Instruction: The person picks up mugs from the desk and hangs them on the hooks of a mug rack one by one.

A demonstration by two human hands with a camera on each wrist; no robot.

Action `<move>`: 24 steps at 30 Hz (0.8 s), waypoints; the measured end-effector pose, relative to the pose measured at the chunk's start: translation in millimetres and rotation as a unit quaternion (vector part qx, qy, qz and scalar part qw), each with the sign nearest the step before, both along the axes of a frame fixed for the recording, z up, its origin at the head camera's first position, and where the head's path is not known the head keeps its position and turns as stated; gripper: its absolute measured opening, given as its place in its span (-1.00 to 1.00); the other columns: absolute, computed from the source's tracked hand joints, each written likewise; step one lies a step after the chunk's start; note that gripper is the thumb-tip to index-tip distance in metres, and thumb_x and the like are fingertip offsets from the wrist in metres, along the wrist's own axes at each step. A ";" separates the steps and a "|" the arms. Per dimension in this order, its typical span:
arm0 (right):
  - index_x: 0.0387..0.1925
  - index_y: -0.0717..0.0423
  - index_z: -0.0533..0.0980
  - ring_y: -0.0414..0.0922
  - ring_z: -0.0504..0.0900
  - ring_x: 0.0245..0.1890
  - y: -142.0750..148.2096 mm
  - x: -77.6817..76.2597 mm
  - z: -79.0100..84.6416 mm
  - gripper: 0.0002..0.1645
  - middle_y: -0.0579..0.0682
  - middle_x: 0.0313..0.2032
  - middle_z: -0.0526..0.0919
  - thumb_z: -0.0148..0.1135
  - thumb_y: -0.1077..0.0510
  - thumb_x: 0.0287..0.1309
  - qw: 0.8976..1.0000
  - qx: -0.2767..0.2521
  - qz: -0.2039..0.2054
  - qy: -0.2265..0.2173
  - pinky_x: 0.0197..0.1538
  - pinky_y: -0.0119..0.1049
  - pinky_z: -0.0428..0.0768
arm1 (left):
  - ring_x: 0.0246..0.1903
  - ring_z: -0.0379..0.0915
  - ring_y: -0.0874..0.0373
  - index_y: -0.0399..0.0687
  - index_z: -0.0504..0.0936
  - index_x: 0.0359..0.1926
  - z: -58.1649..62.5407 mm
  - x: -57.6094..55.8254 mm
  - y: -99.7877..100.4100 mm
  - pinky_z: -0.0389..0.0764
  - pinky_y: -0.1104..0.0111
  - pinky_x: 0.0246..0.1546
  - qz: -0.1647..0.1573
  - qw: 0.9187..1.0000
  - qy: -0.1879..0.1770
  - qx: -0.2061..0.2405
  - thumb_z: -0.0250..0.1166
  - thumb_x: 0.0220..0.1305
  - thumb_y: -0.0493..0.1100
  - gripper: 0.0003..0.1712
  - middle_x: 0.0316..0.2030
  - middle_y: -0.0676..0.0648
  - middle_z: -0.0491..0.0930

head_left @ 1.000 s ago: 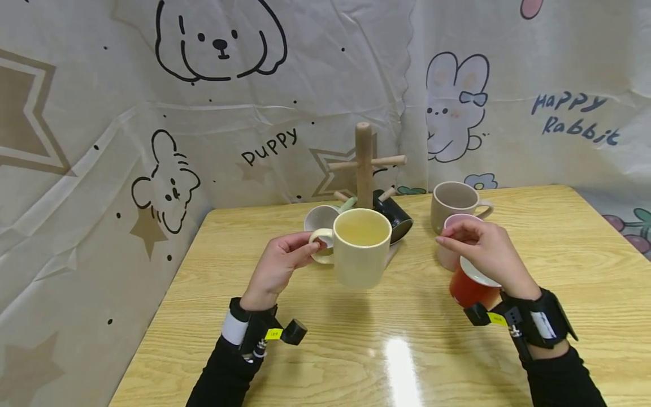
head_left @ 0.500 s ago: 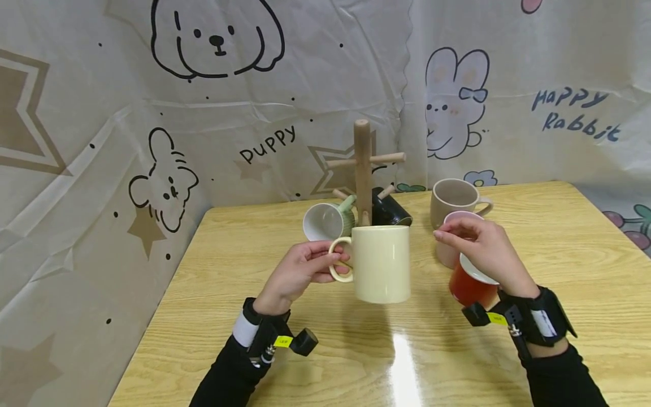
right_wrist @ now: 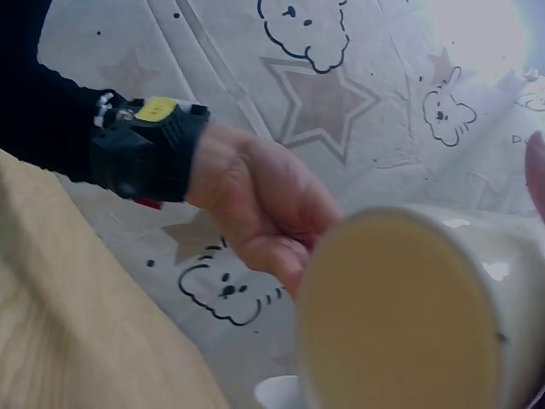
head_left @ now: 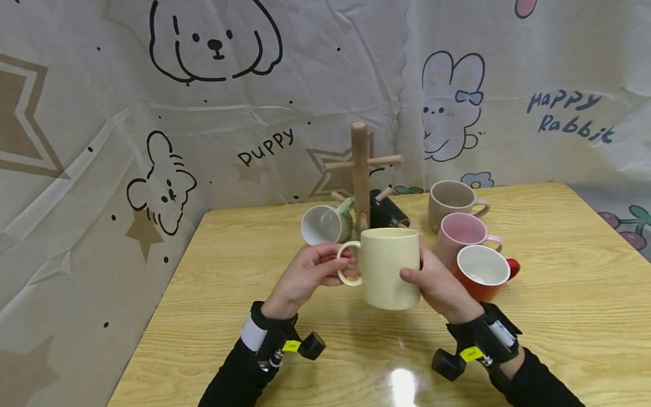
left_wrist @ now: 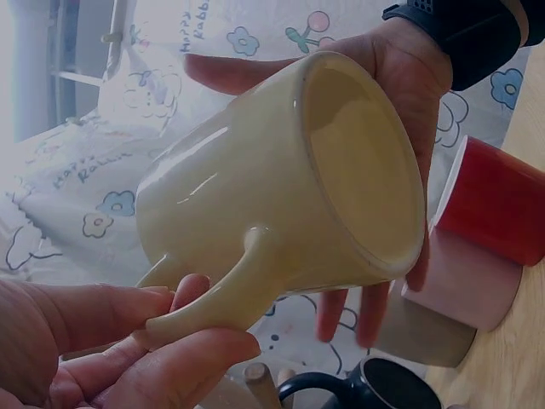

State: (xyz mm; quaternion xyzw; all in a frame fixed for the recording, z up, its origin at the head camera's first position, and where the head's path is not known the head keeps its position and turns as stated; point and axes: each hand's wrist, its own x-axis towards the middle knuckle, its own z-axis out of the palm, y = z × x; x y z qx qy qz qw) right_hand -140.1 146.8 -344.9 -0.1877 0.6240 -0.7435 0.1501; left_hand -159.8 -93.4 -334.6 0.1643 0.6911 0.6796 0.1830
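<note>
A pale yellow mug (head_left: 390, 270) is held above the table, upright in the head view. My left hand (head_left: 310, 277) pinches its handle between thumb and fingers, as the left wrist view shows. My right hand (head_left: 442, 282) is at the mug's other side, its thumb in front and its fingers behind. In the left wrist view that hand's thumb and fingers (left_wrist: 370, 315) are stretched out around the mug. Whether its palm touches the mug, I cannot tell. Behind the mug stands a wooden mug tree (head_left: 360, 169), its base hidden.
At the mug tree are a tilted green-handled mug (head_left: 325, 225) and a black mug (head_left: 387, 210). To the right stand a taupe mug (head_left: 451, 204), a pink mug (head_left: 458, 234) and a red mug (head_left: 480, 271) close together. Printed cloth (head_left: 244, 107) hangs behind the wooden table (head_left: 213, 316).
The yellow mug has moved right and slightly toward me, its opening turned from view. My right hand has moved left from over the pink and red mugs to the yellow mug.
</note>
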 end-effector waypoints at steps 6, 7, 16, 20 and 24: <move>0.38 0.11 -0.21 -0.15 0.46 -0.07 -9.7 3.1 -3.1 0.17 -0.06 -0.05 0.39 0.37 0.08 -0.07 0.999 -0.020 -0.044 -0.026 -0.01 -0.21 0.48 | -0.33 0.61 0.30 -0.45 0.46 -0.02 -0.8 1.4 1.1 0.63 0.42 -0.31 -0.007 1.000 0.010 -0.008 0.11 0.30 -0.24 -0.66 -0.23 -0.18 0.64; 0.36 0.14 -0.14 -0.14 0.48 -0.08 -11.0 3.6 -3.1 0.12 -0.05 -0.06 0.41 0.36 0.13 -0.09 0.998 -0.017 -0.052 -0.028 -0.02 -0.20 0.50 | -0.33 0.61 0.30 -0.44 0.46 -0.01 -0.5 1.5 1.1 0.63 0.41 -0.30 -0.007 1.000 0.011 -0.010 0.11 0.30 -0.24 -0.66 -0.20 -0.25 0.62; 0.15 0.25 0.13 -0.15 0.55 -0.15 -16.7 6.1 -3.7 -0.20 -0.04 -0.15 0.48 0.33 0.18 -0.07 0.996 0.005 -0.083 -0.044 -0.08 -0.20 0.57 | -0.30 0.60 0.30 -0.37 0.49 0.01 -1.4 -2.6 1.0 0.64 0.29 -0.23 -0.002 0.999 0.020 -0.039 0.12 0.29 -0.23 -0.67 -0.09 -0.36 0.57; 0.14 0.25 0.13 -0.16 0.56 -0.16 -18.1 6.0 -4.3 -0.23 -0.06 -0.15 0.49 0.31 0.19 -0.06 0.995 0.000 -0.085 -0.050 -0.09 -0.21 0.57 | -0.30 0.61 0.29 -0.35 0.50 0.00 -1.6 -4.0 -0.1 0.63 0.24 -0.19 -0.001 0.999 0.019 -0.046 0.13 0.28 -0.25 -0.68 -0.08 -0.41 0.54; 0.14 0.23 0.14 -0.15 0.56 -0.15 -19.7 5.9 -6.3 -0.24 -0.06 -0.15 0.49 0.31 0.19 -0.06 0.995 -0.010 -0.085 -0.049 -0.08 -0.20 0.57 | -0.25 0.61 0.25 -0.34 0.49 0.03 1.1 -3.2 -2.1 0.61 0.22 -0.14 -0.005 0.998 0.021 -0.052 0.13 0.28 -0.26 -0.67 -0.03 -0.42 0.51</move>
